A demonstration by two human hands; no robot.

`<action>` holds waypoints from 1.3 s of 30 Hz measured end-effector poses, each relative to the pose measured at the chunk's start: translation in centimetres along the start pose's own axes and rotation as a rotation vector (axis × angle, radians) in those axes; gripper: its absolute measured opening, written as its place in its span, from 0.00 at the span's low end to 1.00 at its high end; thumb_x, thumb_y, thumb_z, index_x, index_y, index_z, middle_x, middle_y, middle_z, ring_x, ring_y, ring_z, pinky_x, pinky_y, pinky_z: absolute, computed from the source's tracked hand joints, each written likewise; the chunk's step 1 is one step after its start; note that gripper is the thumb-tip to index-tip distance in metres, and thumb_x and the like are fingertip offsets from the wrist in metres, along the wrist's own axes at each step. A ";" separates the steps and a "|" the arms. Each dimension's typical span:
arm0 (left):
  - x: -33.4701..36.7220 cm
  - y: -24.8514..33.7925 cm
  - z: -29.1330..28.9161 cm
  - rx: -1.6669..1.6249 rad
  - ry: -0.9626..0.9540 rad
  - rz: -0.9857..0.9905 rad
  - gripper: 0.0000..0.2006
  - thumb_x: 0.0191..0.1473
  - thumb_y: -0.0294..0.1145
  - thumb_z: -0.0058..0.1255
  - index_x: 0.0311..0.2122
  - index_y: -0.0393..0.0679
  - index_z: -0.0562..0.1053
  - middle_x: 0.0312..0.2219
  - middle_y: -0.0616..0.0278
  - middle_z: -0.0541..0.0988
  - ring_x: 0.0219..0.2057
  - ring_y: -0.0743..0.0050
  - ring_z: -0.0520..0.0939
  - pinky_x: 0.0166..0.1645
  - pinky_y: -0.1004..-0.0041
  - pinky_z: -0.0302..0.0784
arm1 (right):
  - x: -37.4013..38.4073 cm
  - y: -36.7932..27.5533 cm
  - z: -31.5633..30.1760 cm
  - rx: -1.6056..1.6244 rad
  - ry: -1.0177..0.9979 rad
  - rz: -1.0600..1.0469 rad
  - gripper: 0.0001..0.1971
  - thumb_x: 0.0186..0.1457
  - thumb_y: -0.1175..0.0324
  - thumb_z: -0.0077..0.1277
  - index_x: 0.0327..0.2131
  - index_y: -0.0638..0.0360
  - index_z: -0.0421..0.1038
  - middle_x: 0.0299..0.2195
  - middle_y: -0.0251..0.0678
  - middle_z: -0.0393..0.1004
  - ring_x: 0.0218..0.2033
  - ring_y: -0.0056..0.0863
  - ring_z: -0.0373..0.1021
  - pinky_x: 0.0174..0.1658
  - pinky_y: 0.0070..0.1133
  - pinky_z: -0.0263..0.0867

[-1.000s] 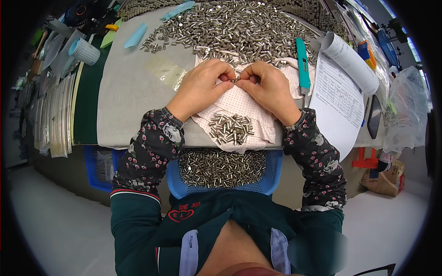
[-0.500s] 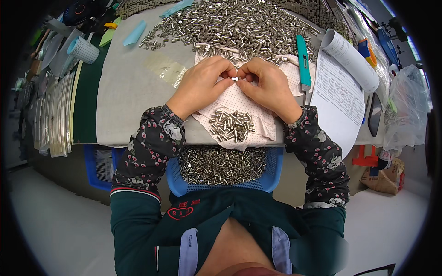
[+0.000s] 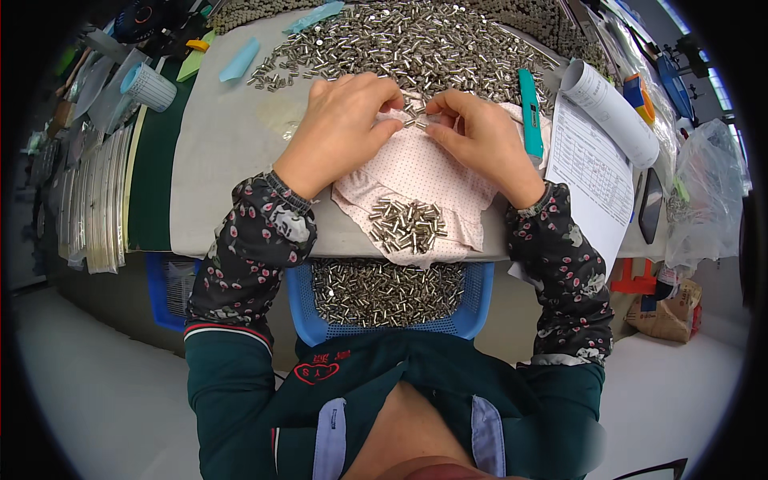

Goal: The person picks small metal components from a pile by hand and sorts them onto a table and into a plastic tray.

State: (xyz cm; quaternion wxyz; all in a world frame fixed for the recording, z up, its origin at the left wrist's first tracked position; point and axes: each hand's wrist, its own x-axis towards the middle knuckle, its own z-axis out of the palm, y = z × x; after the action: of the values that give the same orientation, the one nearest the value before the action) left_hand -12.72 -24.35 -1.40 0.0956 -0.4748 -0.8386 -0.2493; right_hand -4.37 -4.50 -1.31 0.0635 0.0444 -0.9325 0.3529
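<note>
Both hands are over a pale dotted cloth (image 3: 424,172), near the front edge of a large heap of short, shiny metal cylinders (image 3: 416,48). Thumb and bent index finger of my left hand (image 3: 344,120) are apart, with no piece visible between them. Facing it, my right hand (image 3: 484,140) has curled fingers and its thumb stands off from the index finger. A few loose metal cylinders (image 3: 414,116) lie in the gap between the two sets of fingertips. Closer to me, a smaller pile of cylinders (image 3: 408,226) rests on the cloth.
Below the table edge is a blue plastic basket (image 3: 480,300) full of the same cylinders. On the right lie a teal box cutter (image 3: 530,116), a printed sheet (image 3: 588,172), a paper roll (image 3: 612,112) and a phone (image 3: 650,206). A patterned cup (image 3: 150,88) stands at left.
The fingertips have parted from the small white-ended pieces they pinched together. My left hand has shifted up and left, my right hand slightly right. Loose cylinders now show between them.
</note>
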 end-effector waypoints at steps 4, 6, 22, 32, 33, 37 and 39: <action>0.4 0.3 2.8 -0.154 -0.033 -0.080 0.15 0.48 0.31 0.57 0.43 0.43 0.73 0.39 0.58 0.74 0.43 0.56 0.76 0.49 0.62 0.70 | -0.2 0.7 1.7 -0.121 0.199 -0.066 0.11 0.48 0.68 0.56 0.37 0.58 0.73 0.30 0.38 0.75 0.29 0.36 0.74 0.33 0.30 0.69; 0.4 0.6 3.1 -0.144 0.008 -0.072 0.15 0.49 0.31 0.57 0.44 0.43 0.73 0.39 0.59 0.74 0.42 0.57 0.76 0.48 0.62 0.70 | -0.1 1.4 1.7 -0.097 0.176 -0.063 0.09 0.48 0.68 0.57 0.35 0.57 0.74 0.31 0.38 0.74 0.30 0.35 0.73 0.33 0.30 0.69; -0.1 0.0 0.2 -0.227 -0.011 -0.028 0.10 0.49 0.34 0.57 0.36 0.46 0.73 0.34 0.62 0.72 0.39 0.61 0.76 0.44 0.63 0.67 | 0.4 -1.7 1.2 -0.044 0.182 -0.159 0.06 0.46 0.72 0.57 0.27 0.59 0.69 0.25 0.35 0.69 0.25 0.33 0.69 0.27 0.27 0.64; 0.3 0.3 -0.5 -0.217 -0.011 -0.084 0.12 0.47 0.36 0.58 0.36 0.44 0.72 0.33 0.60 0.72 0.39 0.59 0.77 0.43 0.62 0.68 | 0.6 -2.4 0.9 0.037 0.218 -0.140 0.08 0.45 0.74 0.56 0.31 0.61 0.70 0.27 0.38 0.70 0.27 0.36 0.70 0.30 0.27 0.65; 0.6 0.4 -0.7 -0.230 -0.035 -0.064 0.12 0.47 0.34 0.57 0.37 0.44 0.72 0.33 0.60 0.72 0.39 0.58 0.76 0.43 0.61 0.68 | 0.5 -2.4 0.6 0.031 0.225 -0.143 0.08 0.45 0.74 0.56 0.31 0.61 0.70 0.27 0.38 0.70 0.27 0.36 0.70 0.30 0.27 0.65; 0.8 -0.5 0.4 -0.284 -0.018 0.014 0.12 0.48 0.32 0.56 0.38 0.43 0.73 0.34 0.58 0.72 0.39 0.56 0.76 0.45 0.61 0.69 | 0.5 -2.0 -0.2 -0.017 0.183 -0.199 0.11 0.45 0.74 0.57 0.35 0.60 0.72 0.30 0.38 0.71 0.30 0.36 0.71 0.32 0.28 0.67; 1.3 0.7 0.3 -0.298 -0.048 0.008 0.11 0.48 0.31 0.55 0.38 0.43 0.73 0.34 0.59 0.73 0.39 0.57 0.76 0.45 0.61 0.69 | -0.1 -1.3 -0.9 -0.031 0.184 -0.207 0.10 0.45 0.73 0.58 0.34 0.60 0.73 0.29 0.38 0.71 0.30 0.37 0.72 0.32 0.29 0.67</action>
State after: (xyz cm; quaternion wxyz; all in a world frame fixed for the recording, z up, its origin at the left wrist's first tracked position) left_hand -12.84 -22.91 -0.92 0.0051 -0.4928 -0.7926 -0.3591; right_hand -4.04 -4.90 0.21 0.1857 0.1068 -0.9184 0.3328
